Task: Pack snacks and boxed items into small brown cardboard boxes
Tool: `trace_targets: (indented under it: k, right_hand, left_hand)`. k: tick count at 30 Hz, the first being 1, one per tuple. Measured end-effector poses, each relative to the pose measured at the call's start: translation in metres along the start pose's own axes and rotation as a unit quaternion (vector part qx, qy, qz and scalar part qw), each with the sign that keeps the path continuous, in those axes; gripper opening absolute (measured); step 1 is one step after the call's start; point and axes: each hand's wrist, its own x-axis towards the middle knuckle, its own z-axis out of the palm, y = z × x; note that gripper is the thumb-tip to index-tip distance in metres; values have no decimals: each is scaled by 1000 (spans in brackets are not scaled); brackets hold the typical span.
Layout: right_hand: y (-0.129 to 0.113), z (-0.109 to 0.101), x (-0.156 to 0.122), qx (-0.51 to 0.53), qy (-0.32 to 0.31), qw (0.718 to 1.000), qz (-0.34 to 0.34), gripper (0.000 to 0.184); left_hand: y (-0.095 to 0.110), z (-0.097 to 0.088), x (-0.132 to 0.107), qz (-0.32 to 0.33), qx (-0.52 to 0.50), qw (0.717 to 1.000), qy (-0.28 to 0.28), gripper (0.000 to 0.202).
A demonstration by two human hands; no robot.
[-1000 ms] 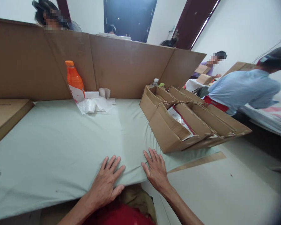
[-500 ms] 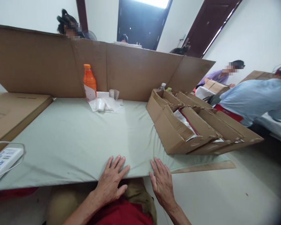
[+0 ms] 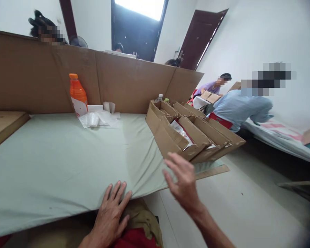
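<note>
My left hand [image 3: 112, 208] lies flat at the near edge of the cloth-covered table [image 3: 67, 165], its fingers spread and holding nothing. Raised off the tabletop, my right hand [image 3: 182, 179] is slightly blurred, with fingers apart and nothing in them. It is nearest to the front corner of a cardboard organizer box [image 3: 167, 144]; whether the fingertips touch it I cannot tell. The organizer is split into several compartments, and one holds a clear plastic packet [image 3: 182, 132] beside a dark red edge.
An orange bottle [image 3: 78, 93] and crumpled clear plastic bags [image 3: 98, 117] stand near the upright cardboard panel [image 3: 134, 79]. A flat carton [image 3: 7, 125] lies at left. A clear bottle [image 3: 159, 97] is behind the organizer. A person in light blue [image 3: 237, 106] sits at right.
My right hand has lifted from the table edge and moved forward toward the organizer. My left hand stays on the edge. The view has turned to the right.
</note>
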Motion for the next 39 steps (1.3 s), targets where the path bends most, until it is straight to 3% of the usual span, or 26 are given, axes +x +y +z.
trace_targets:
  k: [2,3,5,8,11,14,18,21,24,27,29,31,33,35,37,39]
  right_hand:
    - [22,-17,42,-80,30,996,6,32]
    - [36,-21,59,-126,10,991,34,38]
    - [64,-19,84,-208,-85,970,91,44]
    - [99,-4,102,-243,-248,926,151,31]
    - [113,11,105,-183,-271,939,109,24]
    - [100,17,106,-120,-238,964,0,25]
    - [50,16,114,-33,-227,967,-112,30]
    - [7,7,119,74,-238,948,-198,32]
    - [-14,-9,116,182,-261,917,-238,31]
    - [-4,-21,101,263,-189,933,-160,18]
    - [14,-21,83,298,-93,949,-39,24]
    - [31,-11,60,308,-35,945,102,24]
    - [40,6,35,319,-59,922,211,24]
    - [39,26,15,358,-137,885,264,30]
    - [30,44,2,412,-202,848,264,38]
    - [18,57,0,447,-221,830,249,45]
  left_hand:
    - [2,1,-2,-3,-6,1000,-9,81]
    - [3,1,-2,-5,-10,1000,-16,83]
    - [5,2,-4,-7,-25,999,-31,88]
    - [7,2,-4,-18,-57,997,-56,92]
    - [6,-5,-3,-31,-112,990,-80,83]
    - [-1,-18,-3,-64,-185,978,-68,66]
    - [-24,-37,-3,-170,-262,950,23,46]
    - [-43,-49,-2,-250,-278,921,108,42]
    - [-54,-61,-4,-324,-289,887,154,52]
    - [-57,-72,-8,-373,-302,861,169,70]
    - [-58,-76,-9,-385,-310,852,172,76]
    - [-60,-76,-8,-389,-325,846,167,77]
    - [-63,-73,-4,-391,-341,840,156,77]
    - [-66,-69,4,-389,-358,837,142,76]
    - [-68,-65,15,-380,-375,837,122,72]
    - [-70,-62,28,-369,-390,837,105,62]
